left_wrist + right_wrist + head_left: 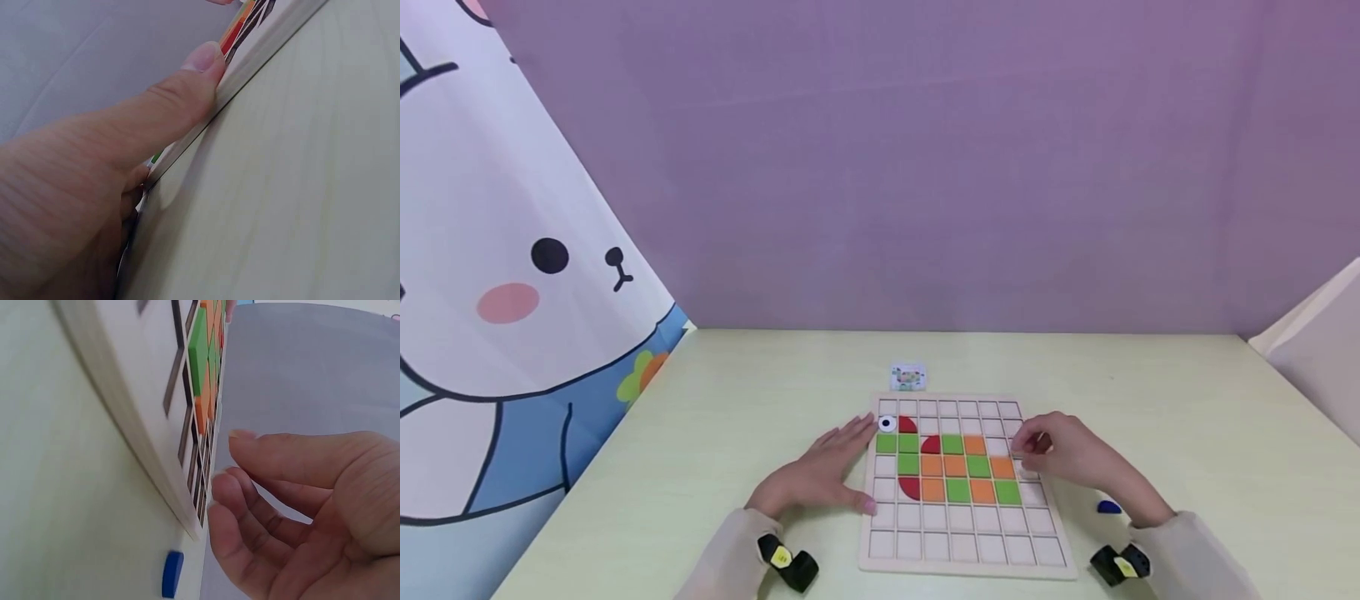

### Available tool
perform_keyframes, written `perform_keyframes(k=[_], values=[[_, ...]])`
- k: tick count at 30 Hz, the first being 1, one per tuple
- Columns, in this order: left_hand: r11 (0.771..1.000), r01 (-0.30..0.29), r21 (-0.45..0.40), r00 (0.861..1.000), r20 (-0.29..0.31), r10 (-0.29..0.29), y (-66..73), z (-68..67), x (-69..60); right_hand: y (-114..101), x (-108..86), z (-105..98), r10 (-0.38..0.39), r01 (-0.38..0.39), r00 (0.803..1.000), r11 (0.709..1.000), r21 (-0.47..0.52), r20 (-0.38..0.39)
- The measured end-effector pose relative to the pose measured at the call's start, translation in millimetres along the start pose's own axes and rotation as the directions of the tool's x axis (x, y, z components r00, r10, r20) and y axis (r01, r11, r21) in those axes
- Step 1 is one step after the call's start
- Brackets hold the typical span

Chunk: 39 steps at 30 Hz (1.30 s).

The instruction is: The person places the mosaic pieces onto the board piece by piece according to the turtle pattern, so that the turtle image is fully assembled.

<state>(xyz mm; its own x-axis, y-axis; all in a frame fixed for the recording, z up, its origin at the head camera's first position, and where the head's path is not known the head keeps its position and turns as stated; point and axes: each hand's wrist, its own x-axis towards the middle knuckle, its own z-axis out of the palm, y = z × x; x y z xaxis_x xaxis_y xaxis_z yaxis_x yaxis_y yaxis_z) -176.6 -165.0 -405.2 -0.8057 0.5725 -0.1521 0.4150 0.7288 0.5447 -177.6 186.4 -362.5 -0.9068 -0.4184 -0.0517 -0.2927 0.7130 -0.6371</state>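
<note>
My left hand [823, 475] lies with fingers stretched along the left edge of a wooden grid board [966, 567]; its thumb presses on the rim. Green squares [957, 490], orange squares [933, 489], red quarter-round pieces [910, 487] and a round eye piece [887, 423] sit in the board's cells. Over the board's right side hovers my right hand [1067, 450], its fingers loosely bent. In the right wrist view a gap shows between thumb [281, 453] and fingertips, with no piece visible there. A blue rounded piece [1108, 507] lies on the table below that hand.
Beyond the board's far edge lies a small picture card [908, 377] on the pale table [760, 392]. A purple backdrop [925, 167] rises behind the table, and a cartoon-printed cloth [512, 208] hangs at the left.
</note>
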Motion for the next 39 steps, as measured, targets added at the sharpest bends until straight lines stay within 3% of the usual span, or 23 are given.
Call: perform_keyframes(k=[4, 12, 20, 29, 39], values=[[1.000, 0.005, 0.003, 1.000, 0.004, -0.005, 1.0, 1.1, 0.6, 6, -5.0, -5, -0.043, 0.042, 0.999, 0.999, -0.028, -0.008], [1.000, 0.007, -0.001, 1.000, 0.010, -0.007, 2.5, 1.7, 0.4, 18, -18.2, -20, -0.044, 0.041, 0.999, 0.996, -0.073, -0.030], [1.000, 0.020, 0.003, 1.000, 0.003, -0.020, -0.8, 1.7, -0.3, 32, -32.3, -35, 0.039, -0.042, 0.999, 0.995, -0.091, -0.031], [1.000, 0.021, -0.004, 1.000, 0.000, -0.021, -1.8, 1.3, -0.8, 53, -41.8, -43, 0.019, -0.025, 0.999, 0.989, -0.143, -0.041], [1.000, 0.014, -0.001, 1.000, 0.005, -0.014, -2.1, 1.5, 0.7, 68, -41.4, -40, 0.135, -0.139, 0.990, 0.980, -0.142, -0.036]])
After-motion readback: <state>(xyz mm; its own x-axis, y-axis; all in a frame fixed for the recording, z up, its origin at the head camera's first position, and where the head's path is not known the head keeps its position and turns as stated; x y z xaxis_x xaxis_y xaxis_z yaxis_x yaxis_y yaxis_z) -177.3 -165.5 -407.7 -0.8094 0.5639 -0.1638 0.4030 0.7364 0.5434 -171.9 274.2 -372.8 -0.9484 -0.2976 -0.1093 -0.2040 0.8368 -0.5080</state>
